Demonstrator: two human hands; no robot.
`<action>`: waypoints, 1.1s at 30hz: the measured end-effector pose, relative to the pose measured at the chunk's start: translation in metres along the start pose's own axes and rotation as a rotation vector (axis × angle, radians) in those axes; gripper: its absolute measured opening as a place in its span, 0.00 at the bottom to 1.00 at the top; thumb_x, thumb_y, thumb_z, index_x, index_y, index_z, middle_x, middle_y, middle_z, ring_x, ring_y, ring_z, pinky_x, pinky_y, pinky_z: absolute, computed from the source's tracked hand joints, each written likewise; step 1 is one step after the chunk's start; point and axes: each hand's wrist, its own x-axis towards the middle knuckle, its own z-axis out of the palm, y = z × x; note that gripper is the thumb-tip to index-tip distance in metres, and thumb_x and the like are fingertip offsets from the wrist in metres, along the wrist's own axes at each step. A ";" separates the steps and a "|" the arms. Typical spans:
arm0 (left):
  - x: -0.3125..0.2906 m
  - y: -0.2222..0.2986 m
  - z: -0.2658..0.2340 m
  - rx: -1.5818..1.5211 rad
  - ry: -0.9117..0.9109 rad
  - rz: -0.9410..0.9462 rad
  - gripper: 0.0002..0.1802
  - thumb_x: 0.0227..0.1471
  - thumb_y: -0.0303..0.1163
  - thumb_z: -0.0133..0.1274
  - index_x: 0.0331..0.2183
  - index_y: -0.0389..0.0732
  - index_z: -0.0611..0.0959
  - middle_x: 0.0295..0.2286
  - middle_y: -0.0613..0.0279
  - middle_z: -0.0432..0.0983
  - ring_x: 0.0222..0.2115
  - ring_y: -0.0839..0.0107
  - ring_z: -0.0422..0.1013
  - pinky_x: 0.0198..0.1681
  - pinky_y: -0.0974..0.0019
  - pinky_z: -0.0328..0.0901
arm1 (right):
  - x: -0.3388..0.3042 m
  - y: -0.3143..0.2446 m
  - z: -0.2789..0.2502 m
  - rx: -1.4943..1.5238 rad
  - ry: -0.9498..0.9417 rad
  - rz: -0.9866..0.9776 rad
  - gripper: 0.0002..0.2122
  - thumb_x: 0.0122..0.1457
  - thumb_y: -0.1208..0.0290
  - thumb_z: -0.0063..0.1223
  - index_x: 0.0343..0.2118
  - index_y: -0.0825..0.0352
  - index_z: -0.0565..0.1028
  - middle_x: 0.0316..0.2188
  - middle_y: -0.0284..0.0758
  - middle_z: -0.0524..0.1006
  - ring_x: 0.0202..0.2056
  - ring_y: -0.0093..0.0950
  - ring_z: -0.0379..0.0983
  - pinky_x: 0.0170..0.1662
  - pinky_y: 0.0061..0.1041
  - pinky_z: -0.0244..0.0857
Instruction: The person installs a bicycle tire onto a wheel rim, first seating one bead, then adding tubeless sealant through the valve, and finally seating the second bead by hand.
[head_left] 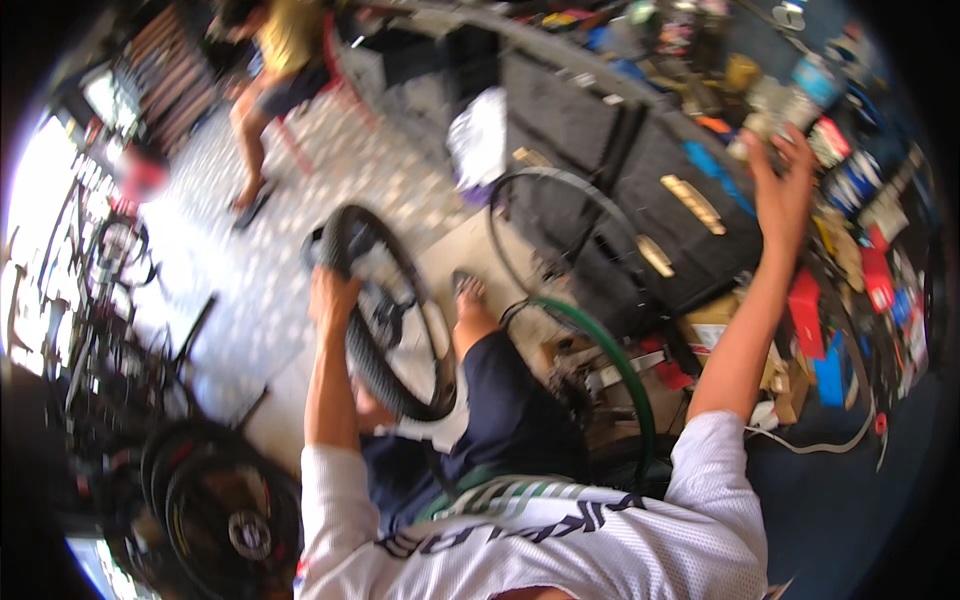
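Via my feed, L hand grips the wheel by its tyre, tilted nr the legs, over pale tiled flr. R hand spread wide nr bottle, can't tell if touching; bikes at L.

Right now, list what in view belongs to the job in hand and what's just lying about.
Likely the job:
black, knobbly-tyred round wheel, gripped by the left hand

Apparently lying about:
crumpled white bundle
stacked black round wheels, lower left
flat blue piece, right
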 end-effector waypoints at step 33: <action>0.084 -0.015 -0.073 -0.748 -0.019 -0.273 0.27 0.44 0.29 0.68 0.44 0.29 0.75 0.30 0.51 0.78 0.26 0.62 0.77 0.29 0.57 0.74 | -0.610 -0.173 0.252 1.085 -0.362 2.509 0.15 0.71 0.49 0.45 0.41 0.57 0.73 0.32 0.31 0.81 0.29 0.29 0.79 0.31 0.33 0.74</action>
